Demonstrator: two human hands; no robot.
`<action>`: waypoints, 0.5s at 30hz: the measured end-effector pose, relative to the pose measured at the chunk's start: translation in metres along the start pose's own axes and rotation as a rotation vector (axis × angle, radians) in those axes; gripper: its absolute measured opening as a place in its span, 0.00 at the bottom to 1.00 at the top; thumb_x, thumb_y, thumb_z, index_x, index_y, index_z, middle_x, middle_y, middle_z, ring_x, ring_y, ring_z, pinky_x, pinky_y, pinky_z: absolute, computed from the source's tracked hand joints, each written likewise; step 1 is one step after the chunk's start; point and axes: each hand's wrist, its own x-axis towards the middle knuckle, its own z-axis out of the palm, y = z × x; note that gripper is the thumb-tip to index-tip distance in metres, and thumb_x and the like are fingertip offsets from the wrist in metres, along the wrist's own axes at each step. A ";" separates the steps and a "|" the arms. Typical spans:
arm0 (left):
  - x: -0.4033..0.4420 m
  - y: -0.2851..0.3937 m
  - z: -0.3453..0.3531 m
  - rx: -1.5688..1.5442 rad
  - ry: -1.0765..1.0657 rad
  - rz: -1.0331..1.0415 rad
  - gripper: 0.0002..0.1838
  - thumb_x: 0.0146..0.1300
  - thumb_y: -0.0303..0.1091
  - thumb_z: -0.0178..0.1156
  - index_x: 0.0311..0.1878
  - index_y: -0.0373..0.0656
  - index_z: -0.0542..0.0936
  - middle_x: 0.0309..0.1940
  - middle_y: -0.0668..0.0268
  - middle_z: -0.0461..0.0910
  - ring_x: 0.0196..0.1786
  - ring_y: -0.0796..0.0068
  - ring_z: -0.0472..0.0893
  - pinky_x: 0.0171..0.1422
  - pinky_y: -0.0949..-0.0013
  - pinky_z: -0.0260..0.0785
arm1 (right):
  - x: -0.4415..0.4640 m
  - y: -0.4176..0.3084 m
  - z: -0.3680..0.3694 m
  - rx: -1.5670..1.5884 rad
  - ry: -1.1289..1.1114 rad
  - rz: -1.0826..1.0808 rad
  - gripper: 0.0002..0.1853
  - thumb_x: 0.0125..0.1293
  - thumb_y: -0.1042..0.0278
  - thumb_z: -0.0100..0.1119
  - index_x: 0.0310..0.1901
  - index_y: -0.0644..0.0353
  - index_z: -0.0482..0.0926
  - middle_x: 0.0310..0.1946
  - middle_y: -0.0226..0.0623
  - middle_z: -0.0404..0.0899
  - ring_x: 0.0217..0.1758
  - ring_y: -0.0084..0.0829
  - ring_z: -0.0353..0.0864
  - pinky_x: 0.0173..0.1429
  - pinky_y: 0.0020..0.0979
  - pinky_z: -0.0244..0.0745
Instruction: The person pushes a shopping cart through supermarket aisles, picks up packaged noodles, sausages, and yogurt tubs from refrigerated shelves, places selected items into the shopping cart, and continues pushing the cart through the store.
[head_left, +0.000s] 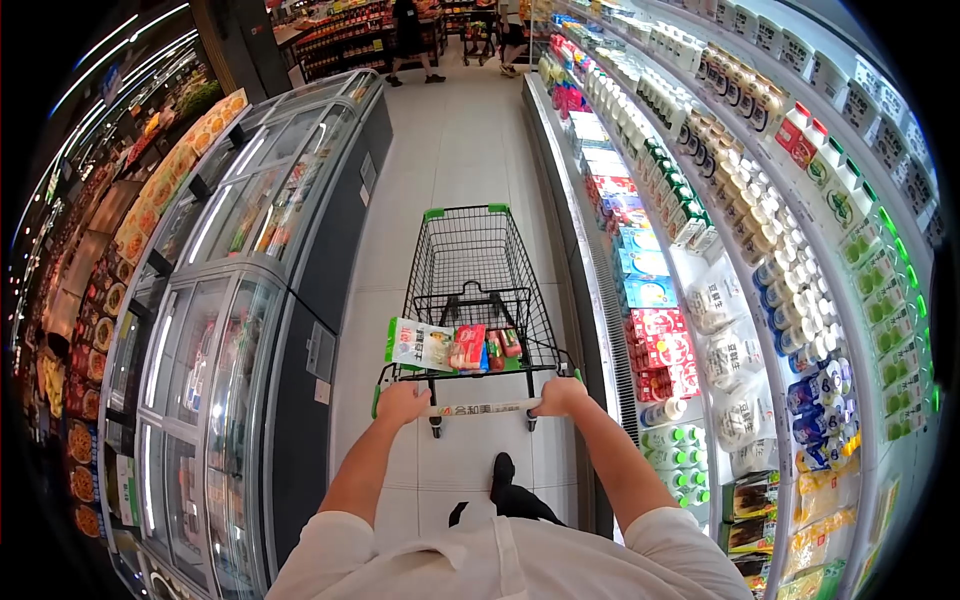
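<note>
My left hand (403, 403) is wrapped round the left end of the cart handle (482, 408), and my right hand (562, 397) grips its right end. Beyond the handle stands a black wire shopping cart (470, 245) with green corners. In its near part lie a white and green bag (421, 343), a red packet (467, 347) and small red and green packages (504, 346). The far part of the basket shows only bare wire.
Glass-topped freezers (225, 340) line the left side of the aisle. Along the right run refrigerated shelves with bottles, red cartons (660, 340) and bags. Tiled floor (430, 140) leads forward. Two people (408, 40) (511, 35) are at the far end, near stocked shelves.
</note>
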 end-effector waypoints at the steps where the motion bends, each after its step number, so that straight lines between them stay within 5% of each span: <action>1: 0.015 0.004 -0.005 0.000 0.000 -0.012 0.27 0.71 0.62 0.63 0.37 0.44 0.90 0.37 0.55 0.92 0.44 0.49 0.91 0.52 0.47 0.83 | 0.012 0.004 -0.011 0.004 -0.001 0.004 0.36 0.60 0.30 0.70 0.52 0.58 0.95 0.52 0.47 0.95 0.57 0.48 0.95 0.64 0.47 0.89; 15: 0.210 0.028 -0.062 -0.028 0.052 -0.022 0.28 0.70 0.61 0.63 0.34 0.43 0.90 0.35 0.52 0.91 0.42 0.46 0.90 0.51 0.44 0.82 | 0.171 0.054 -0.156 -0.029 -0.013 -0.014 0.35 0.59 0.31 0.70 0.52 0.57 0.96 0.52 0.45 0.95 0.56 0.47 0.95 0.63 0.46 0.89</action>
